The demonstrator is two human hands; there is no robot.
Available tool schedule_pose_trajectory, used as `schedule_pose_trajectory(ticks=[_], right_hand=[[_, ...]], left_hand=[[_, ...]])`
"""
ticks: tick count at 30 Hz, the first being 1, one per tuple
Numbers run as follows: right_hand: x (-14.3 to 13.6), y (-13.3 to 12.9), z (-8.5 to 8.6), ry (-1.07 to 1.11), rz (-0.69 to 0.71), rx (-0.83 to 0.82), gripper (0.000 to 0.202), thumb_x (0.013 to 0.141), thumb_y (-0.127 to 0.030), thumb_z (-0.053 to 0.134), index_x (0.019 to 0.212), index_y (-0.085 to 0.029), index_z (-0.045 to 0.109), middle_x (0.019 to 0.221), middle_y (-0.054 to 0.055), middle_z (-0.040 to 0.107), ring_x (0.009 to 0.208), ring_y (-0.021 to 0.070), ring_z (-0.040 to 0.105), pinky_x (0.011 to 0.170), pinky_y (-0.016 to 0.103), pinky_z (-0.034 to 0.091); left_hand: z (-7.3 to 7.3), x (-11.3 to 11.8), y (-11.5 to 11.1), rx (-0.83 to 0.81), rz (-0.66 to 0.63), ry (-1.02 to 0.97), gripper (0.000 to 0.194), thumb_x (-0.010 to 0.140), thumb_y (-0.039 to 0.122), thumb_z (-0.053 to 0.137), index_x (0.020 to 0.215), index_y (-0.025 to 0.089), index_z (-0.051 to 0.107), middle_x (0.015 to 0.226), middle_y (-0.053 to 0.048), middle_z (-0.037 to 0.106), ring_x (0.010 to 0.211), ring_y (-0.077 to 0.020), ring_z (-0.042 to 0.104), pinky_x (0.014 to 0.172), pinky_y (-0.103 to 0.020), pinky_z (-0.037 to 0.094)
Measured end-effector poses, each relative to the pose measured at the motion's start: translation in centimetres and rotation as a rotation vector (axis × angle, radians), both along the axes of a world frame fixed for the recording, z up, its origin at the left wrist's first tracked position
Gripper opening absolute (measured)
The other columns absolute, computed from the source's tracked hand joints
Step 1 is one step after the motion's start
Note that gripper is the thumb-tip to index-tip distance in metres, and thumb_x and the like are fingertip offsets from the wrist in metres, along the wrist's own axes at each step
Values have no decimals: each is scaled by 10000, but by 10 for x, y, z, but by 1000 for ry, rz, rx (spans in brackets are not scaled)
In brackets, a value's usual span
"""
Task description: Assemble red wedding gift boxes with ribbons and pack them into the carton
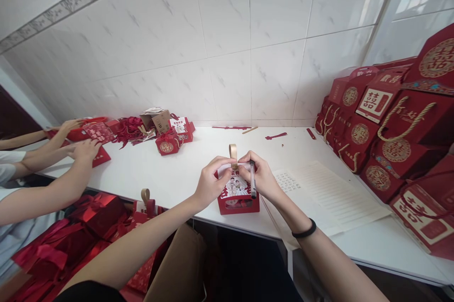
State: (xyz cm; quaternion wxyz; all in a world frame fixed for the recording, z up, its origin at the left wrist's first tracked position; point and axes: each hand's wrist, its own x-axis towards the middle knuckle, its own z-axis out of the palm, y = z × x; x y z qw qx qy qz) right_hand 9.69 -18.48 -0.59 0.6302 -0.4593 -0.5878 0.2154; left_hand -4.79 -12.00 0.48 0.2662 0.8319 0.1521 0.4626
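A red gift box [239, 205] stood upright at the near edge of the white surface [156, 174], directly in front of the person and between the two hands. Its printed white panel faced the person, with the cartoon couple the right way up, and its lower front edge ran left to right. Which of its dimensions was longest could not be told. A window low in the front showed pinkish contents, too unclear to name. A gold ribbon loop [232, 151] rose from the top, pointing up.

The left hand [211, 184] had its grip closed on the box's upper left, thumb in front, by the foot of the loop. The right hand [261, 175] had its fingertips at the upper right, and its grip also held a pen [253, 180], whose long axis ran away from the person, the dark lower end pointing back toward them.

Farther left, a brown carton [161, 122] held pale packets showing above its rim, near a small white-and-red box [180, 126] and a smaller red box [167, 146]. Red gift boxes with rope handles were piled at the right [385, 151], near handwritten sheets [333, 193]. Below the surface, at the lower left, more red boxes [101, 214] lay together. Beyond them, a co-worker's hand [86, 149] touched a flat red item [101, 156].
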Motion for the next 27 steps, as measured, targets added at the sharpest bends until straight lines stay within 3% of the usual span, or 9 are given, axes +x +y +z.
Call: schedule_pose_trajectory(ticks=[27], right_hand=[[0, 0, -4, -42, -59, 50, 83, 731, -244, 519, 747, -201, 450, 561, -72, 391, 490, 88, 328, 498, 218, 308]], left_hand=[[-3, -1, 2, 44, -9, -1, 201, 820, 147, 517, 968, 193, 644, 928, -44, 651, 897, -147, 606, 799, -267, 492]])
